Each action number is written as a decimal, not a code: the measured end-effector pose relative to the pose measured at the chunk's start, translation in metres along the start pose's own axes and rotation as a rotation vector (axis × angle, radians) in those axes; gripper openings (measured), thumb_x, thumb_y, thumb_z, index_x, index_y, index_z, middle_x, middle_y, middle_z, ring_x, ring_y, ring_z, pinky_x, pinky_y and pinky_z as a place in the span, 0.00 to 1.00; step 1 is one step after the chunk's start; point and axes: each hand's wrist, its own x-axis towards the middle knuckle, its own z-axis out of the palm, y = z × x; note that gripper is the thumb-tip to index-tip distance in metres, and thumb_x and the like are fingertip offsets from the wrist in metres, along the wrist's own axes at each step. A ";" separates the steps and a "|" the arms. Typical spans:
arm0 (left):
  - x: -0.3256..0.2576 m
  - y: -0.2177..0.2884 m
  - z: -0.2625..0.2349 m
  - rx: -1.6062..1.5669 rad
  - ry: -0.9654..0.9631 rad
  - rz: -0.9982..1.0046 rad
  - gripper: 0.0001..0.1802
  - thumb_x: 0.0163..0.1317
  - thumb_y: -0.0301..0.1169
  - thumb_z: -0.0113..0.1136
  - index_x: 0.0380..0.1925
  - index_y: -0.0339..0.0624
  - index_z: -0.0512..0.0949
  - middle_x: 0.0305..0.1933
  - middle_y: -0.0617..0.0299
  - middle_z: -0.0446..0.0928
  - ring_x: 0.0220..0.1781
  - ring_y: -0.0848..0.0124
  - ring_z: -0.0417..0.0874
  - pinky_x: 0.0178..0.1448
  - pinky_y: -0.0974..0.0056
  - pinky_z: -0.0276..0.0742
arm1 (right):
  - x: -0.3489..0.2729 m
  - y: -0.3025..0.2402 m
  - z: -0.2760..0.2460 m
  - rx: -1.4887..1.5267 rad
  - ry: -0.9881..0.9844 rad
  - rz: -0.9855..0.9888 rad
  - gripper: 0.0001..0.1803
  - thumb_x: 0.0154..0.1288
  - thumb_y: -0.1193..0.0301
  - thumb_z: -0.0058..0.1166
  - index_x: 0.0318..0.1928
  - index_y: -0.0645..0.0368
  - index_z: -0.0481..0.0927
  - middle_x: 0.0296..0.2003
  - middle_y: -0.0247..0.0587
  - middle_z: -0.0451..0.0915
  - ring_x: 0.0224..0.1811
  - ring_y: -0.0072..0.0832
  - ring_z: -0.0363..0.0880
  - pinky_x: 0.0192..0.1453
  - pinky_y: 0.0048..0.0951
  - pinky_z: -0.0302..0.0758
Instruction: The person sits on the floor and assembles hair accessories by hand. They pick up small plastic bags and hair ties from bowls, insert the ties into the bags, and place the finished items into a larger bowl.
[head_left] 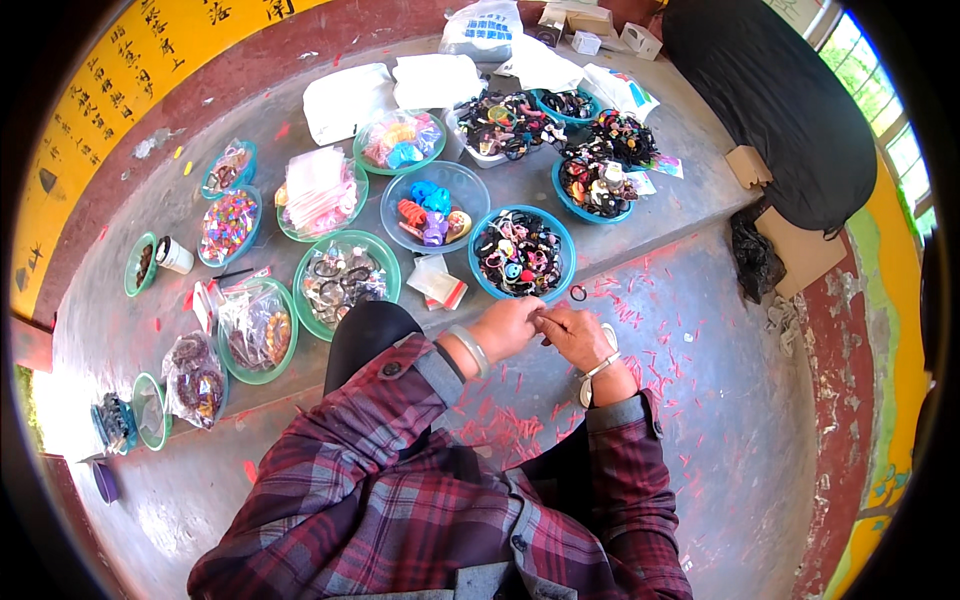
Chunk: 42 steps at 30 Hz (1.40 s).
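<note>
My left hand (505, 326) and my right hand (577, 339) meet in front of me, fingertips pinched together. Whatever they hold is too small and too hidden by the fingers to name. Just beyond them stands a blue bowl (573, 262) heaped with dark hair ties and small colourful charms. A small black ring (578, 293), like a hair tie, lies on the concrete beside that bowl. Left of my hands rests a white packet with a red edge (437, 284). A green basin (393, 290) of bagged dark rings sits close to my knee.
Several more bowls stand leftward and behind, including a clear basin (390, 232) with coloured bundles and a bowl of bright beads (230, 224). Thin red scraps (510, 425) litter the lower floor. A step edge (650, 240) runs across. A black covered bulk (770, 110) stands far right.
</note>
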 end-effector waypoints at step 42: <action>0.040 0.049 -0.102 -0.463 0.419 -0.159 0.14 0.59 0.34 0.49 0.34 0.34 0.77 0.36 0.62 0.77 0.39 0.76 0.76 0.45 0.71 0.70 | 0.049 0.033 -0.018 -0.243 0.629 -0.119 0.09 0.50 0.78 0.52 0.35 0.55 0.77 0.30 0.41 0.76 0.27 0.35 0.76 0.31 0.30 0.72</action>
